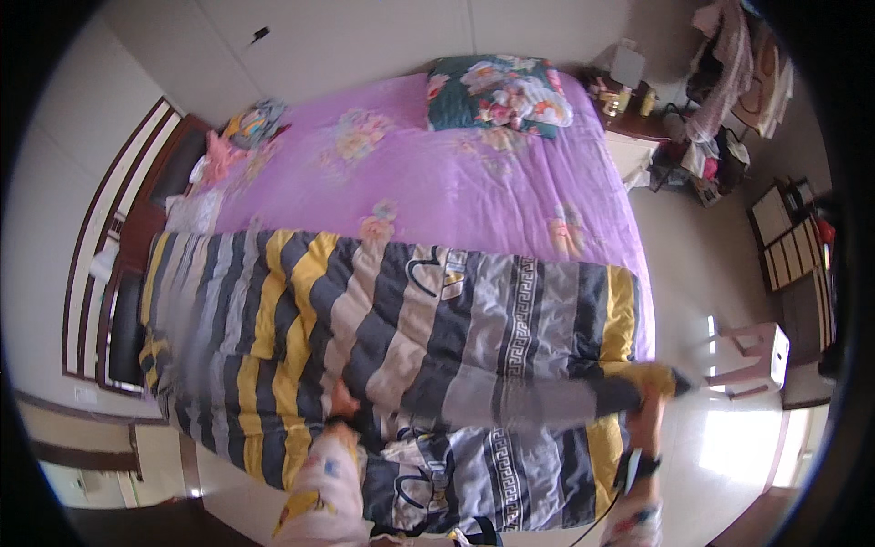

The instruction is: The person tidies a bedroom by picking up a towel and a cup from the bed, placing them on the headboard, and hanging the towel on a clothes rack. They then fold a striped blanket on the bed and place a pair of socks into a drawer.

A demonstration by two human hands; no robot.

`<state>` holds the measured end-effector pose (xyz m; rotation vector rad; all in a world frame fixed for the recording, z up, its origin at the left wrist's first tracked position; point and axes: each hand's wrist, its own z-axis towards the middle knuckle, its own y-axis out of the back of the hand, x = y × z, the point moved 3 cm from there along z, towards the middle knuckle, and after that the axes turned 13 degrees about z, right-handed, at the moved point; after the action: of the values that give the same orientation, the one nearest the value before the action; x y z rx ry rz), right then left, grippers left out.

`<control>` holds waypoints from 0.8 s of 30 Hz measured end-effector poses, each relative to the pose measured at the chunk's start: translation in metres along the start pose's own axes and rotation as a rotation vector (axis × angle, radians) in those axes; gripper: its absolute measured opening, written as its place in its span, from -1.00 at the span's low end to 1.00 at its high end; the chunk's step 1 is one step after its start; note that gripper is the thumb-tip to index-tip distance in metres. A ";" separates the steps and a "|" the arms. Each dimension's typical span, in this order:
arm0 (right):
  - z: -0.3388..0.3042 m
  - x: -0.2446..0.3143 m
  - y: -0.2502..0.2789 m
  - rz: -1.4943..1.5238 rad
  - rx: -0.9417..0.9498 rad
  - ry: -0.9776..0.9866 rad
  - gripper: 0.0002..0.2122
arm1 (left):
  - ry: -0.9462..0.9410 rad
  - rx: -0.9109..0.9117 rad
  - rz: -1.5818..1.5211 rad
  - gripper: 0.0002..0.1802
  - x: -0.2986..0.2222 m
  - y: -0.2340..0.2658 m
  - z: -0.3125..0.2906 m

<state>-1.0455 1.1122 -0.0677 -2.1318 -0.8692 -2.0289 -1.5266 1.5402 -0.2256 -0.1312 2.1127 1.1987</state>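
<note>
A thick quilt [365, 319] with grey, black, yellow and beige stripes lies across the near part of the bed. My right hand [651, 408], with a dark band on its wrist, is closed on the quilt's right edge. The part it holds is raised and smeared by motion. My left hand [343, 403] is closed on a fold near the quilt's middle, its fingertips partly hidden in the cloth. Between my two hands a raised fold runs across the quilt. Beyond it spreads a purple flowered bedsheet [310, 182].
A dark green flowered pillow [497, 96] lies at the far side. Crumpled clothes [255, 123] sit by the headboard [178, 164] on the left. To the right stand a bedside cabinet [631, 146] with small bottles, hanging clothes [725, 68] and a pale plastic stool [761, 360].
</note>
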 end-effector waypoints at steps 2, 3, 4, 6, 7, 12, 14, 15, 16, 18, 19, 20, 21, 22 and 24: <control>0.061 0.033 0.007 -0.490 -0.003 0.393 -0.55 | -0.213 -0.329 0.309 -0.15 -0.049 0.029 0.057; 0.096 0.053 0.020 -0.011 -0.027 0.282 -0.56 | -0.052 -0.279 0.155 -0.22 -0.069 0.062 0.080; 0.121 0.071 0.033 0.651 -0.119 0.026 -0.56 | -0.140 -0.488 0.237 -0.46 -0.102 0.097 0.091; 0.140 0.123 0.060 1.174 -0.029 0.108 -0.53 | -0.152 -0.204 -1.553 -0.59 -0.148 0.144 0.108; 0.145 0.138 0.069 1.243 -0.063 0.102 -0.54 | -0.135 -0.269 -1.527 -0.61 -0.158 0.159 0.097; 0.152 0.059 0.042 1.174 -0.138 0.056 -0.55 | 0.178 -0.649 -0.810 -0.63 -0.121 0.103 0.065; 0.141 -0.030 0.025 1.117 -0.325 -0.080 -0.58 | 0.210 -0.584 -1.053 -0.65 -0.083 0.038 0.076; 0.131 -0.072 0.016 1.065 -0.295 -0.152 -0.58 | 0.316 -0.500 -1.140 -0.66 -0.063 0.006 0.082; 0.119 -0.110 0.011 0.889 -0.340 -0.265 -0.58 | 0.430 -0.404 -1.283 -0.66 -0.043 -0.025 0.083; 0.099 -0.162 0.008 0.828 -0.356 -0.387 -0.58 | 0.551 -0.352 -1.259 -0.62 -0.011 -0.073 0.074; 0.097 -0.174 0.010 0.793 -0.335 -0.390 -0.58 | 0.801 -0.260 -1.096 -0.58 0.005 -0.087 0.070; 0.099 -0.179 0.013 0.750 -0.305 -0.403 -0.58 | 0.875 -0.287 -0.894 -0.55 0.015 -0.095 0.064; 0.101 -0.180 0.015 0.642 -0.215 -0.411 -0.57 | 0.787 -0.288 -0.992 -0.55 0.019 -0.100 0.062; 0.108 -0.174 0.020 0.559 -0.153 -0.281 -0.57 | 0.744 -0.275 -1.138 -0.54 0.022 -0.104 0.059; 0.118 -0.171 0.023 1.118 -0.087 -0.276 -0.56 | 0.570 -0.283 -1.205 -0.54 0.020 -0.104 0.052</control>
<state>-0.9243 1.0842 -0.2352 -2.1588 0.4018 -1.2000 -1.4727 1.5272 -0.3302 -1.7467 1.6816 0.6856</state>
